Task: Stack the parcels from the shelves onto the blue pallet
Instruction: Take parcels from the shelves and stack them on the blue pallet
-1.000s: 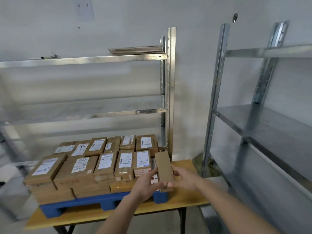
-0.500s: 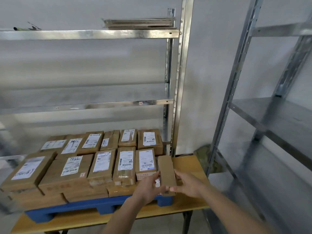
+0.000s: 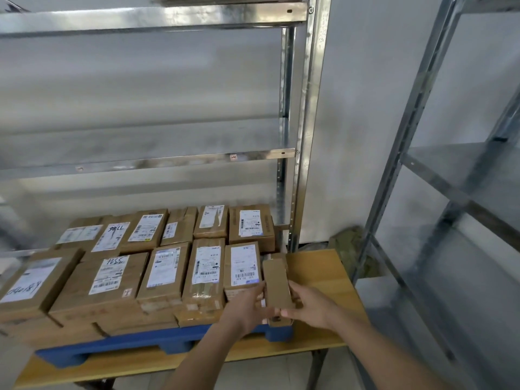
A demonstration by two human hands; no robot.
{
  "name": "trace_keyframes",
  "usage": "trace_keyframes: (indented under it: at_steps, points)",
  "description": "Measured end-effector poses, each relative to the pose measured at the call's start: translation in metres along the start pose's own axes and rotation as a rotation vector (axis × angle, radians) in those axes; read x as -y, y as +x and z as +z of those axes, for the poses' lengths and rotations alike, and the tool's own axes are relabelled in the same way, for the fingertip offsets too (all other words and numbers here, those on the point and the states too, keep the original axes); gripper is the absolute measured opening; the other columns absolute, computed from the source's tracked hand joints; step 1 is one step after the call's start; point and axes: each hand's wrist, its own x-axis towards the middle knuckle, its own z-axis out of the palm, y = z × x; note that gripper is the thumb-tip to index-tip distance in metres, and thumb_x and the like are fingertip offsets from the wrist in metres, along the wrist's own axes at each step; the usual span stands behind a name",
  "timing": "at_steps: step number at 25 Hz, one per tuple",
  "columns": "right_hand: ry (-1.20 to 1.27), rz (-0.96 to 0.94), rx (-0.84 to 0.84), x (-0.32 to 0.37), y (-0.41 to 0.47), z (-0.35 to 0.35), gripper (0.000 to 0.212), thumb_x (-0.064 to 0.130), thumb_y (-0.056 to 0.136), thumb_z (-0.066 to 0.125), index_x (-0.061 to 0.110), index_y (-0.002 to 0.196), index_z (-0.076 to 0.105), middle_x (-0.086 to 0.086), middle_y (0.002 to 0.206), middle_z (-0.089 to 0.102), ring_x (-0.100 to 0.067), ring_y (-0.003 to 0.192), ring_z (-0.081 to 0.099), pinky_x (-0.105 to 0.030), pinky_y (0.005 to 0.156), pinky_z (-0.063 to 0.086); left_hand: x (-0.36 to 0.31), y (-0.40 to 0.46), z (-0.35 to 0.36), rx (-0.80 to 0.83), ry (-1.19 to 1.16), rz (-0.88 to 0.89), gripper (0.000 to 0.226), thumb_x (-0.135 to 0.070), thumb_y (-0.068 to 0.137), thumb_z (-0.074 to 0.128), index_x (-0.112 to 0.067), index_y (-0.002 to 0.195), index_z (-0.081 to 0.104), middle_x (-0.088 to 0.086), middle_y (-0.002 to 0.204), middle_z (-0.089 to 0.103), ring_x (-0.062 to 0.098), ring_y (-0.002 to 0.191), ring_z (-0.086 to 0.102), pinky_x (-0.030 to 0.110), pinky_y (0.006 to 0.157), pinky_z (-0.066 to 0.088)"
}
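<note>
A narrow brown cardboard parcel (image 3: 277,285) stands on edge at the right end of the blue pallet (image 3: 157,342), against a labelled parcel (image 3: 243,267). My left hand (image 3: 247,305) grips its left side and my right hand (image 3: 308,304) grips its right side. Several brown parcels with white labels (image 3: 166,267) lie packed in two rows on the pallet, with more beneath them.
The pallet sits on a wooden table (image 3: 318,271). A metal shelf rack (image 3: 306,122) stands behind it with bare shelves, flat cardboard on its top shelf. A second metal rack (image 3: 416,164) stands at the right. An olive bundle (image 3: 347,243) lies on the floor between them.
The view has closed in and tilted down toward the pallet. Both hands have lowered the narrow parcel against the right end of the stack.
</note>
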Motion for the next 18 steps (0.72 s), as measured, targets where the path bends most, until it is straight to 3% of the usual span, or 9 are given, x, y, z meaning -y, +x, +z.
trace_keyframes:
  at_steps: [4,10,18]
  points:
    - [-0.024,0.002,-0.005,-0.001,0.010,0.000,0.082,0.051,0.087,0.071,0.051,0.154,0.023,0.014,0.145,0.054,-0.010,0.131,0.052,-0.041,0.109,0.046,0.002,0.009,0.003,-0.013,0.076,-0.025,0.074,-0.047,0.088,0.066,-0.030,0.152,0.033,-0.010,0.142,0.055,0.008,0.122,0.054,0.034,0.101,0.048]
    - [-0.015,-0.010,-0.007,-0.008,0.021,-0.004,0.082,0.049,0.092,0.067,0.051,0.156,0.015,0.011,0.147,0.053,-0.012,0.132,0.052,-0.042,0.107,0.047,0.007,0.016,0.010,-0.069,0.196,-0.022,0.072,-0.049,0.093,0.060,-0.039,0.154,0.023,-0.013,0.135,0.059,0.008,0.111,0.058,0.028,0.085,0.053]
    - [-0.027,-0.023,-0.004,-0.004,0.039,-0.012,0.082,0.046,0.095,0.065,0.044,0.159,0.014,0.008,0.147,0.054,-0.013,0.129,0.054,-0.040,0.105,0.050,0.008,0.024,0.017,-0.187,0.277,-0.033,0.062,-0.051,0.099,0.048,-0.038,0.154,0.022,-0.012,0.122,0.064,0.006,0.101,0.063,0.026,0.075,0.054]
